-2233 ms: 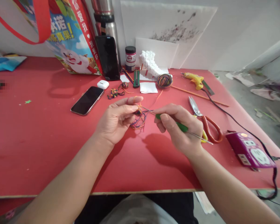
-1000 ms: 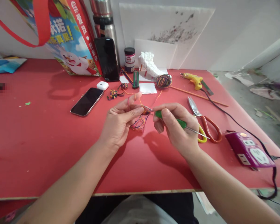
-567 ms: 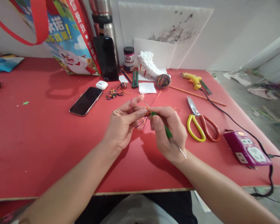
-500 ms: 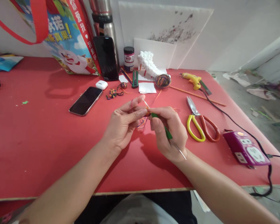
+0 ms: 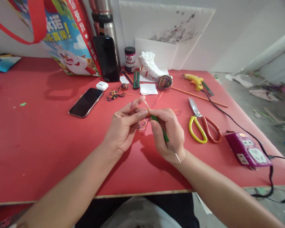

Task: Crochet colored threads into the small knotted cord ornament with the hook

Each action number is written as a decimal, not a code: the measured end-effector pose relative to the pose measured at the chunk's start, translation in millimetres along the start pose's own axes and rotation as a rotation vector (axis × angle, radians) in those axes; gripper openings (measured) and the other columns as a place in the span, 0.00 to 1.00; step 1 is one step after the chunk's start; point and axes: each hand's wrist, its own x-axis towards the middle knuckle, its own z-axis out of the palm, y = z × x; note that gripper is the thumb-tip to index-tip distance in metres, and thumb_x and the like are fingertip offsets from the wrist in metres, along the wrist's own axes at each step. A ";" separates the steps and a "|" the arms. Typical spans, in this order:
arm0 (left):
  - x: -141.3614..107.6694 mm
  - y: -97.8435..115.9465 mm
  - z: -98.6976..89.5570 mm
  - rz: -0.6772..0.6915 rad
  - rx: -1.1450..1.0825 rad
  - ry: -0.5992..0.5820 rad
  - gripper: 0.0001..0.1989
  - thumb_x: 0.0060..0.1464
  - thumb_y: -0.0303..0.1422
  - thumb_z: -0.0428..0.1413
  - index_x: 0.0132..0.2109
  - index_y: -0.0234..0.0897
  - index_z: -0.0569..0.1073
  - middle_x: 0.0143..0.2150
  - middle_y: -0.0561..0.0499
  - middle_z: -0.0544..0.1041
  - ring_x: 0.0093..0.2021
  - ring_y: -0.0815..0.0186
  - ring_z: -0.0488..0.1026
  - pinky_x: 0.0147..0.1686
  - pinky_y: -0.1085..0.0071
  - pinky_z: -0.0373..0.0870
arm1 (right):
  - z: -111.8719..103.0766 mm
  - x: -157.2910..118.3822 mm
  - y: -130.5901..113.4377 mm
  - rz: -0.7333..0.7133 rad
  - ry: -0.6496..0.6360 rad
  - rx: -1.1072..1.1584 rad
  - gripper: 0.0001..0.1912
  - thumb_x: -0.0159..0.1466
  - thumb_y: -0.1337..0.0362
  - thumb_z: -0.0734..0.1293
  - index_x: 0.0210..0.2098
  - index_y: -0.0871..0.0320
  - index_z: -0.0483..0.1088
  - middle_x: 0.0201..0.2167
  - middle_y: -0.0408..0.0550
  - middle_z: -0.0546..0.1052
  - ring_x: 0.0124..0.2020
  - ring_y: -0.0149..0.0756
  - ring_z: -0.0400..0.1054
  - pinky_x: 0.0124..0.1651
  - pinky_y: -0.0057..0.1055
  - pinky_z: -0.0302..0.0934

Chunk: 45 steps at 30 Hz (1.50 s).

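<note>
In my right hand (image 5: 169, 133) is a crochet hook (image 5: 165, 135) with a green grip, its metal tip pointing up and left and its thin shaft sticking out below my palm. My left hand (image 5: 125, 125) pinches a small piece of orange and dark yarn work between thumb and fingers, its index finger raised with a strand looped around it. The hook's tip is at that piece, close to the left index finger. Loose multicoloured yarn (image 5: 143, 125) hangs beneath the fingers. Most of the yarn work is hidden by my fingertips.
Scissors (image 5: 196, 109) lie to the right, before a yellow glue gun (image 5: 194, 81) and a purple power socket (image 5: 248, 148). A yarn ball (image 5: 165, 82) rests behind my hands. On the left are a phone (image 5: 85, 103), a white earphone case (image 5: 102, 85) and a printed bag (image 5: 71, 47).
My right hand has turned slightly, swinging the hook's lower end to the left and making the hook steeper. My left hand keeps its pinch. The whole view has shifted a little.
</note>
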 end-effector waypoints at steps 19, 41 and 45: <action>5.3 12.3 -8.1 0.164 0.137 -0.020 0.15 0.41 0.24 0.75 0.39 0.38 0.89 0.28 0.53 0.82 0.31 0.71 0.79 0.28 0.79 0.69 | -12.9 3.5 3.6 0.093 -0.021 0.175 0.10 0.78 0.67 0.66 0.55 0.53 0.76 0.42 0.47 0.82 0.32 0.31 0.73 0.39 0.34 0.71; 10.8 18.6 -13.4 0.074 0.180 0.026 0.12 0.39 0.20 0.72 0.35 0.35 0.89 0.29 0.51 0.82 0.30 0.75 0.77 0.23 0.85 0.64 | -26.6 15.7 5.9 0.310 -0.031 0.431 0.07 0.75 0.63 0.71 0.46 0.56 0.83 0.30 0.43 0.80 0.25 0.27 0.69 0.27 0.28 0.65; 9.4 12.6 -10.7 0.094 0.163 -0.033 0.15 0.37 0.21 0.74 0.36 0.38 0.90 0.28 0.53 0.81 0.29 0.76 0.77 0.24 0.86 0.64 | -21.1 17.0 4.5 0.394 0.014 0.550 0.10 0.75 0.57 0.72 0.44 0.56 0.82 0.27 0.41 0.78 0.21 0.27 0.67 0.24 0.28 0.62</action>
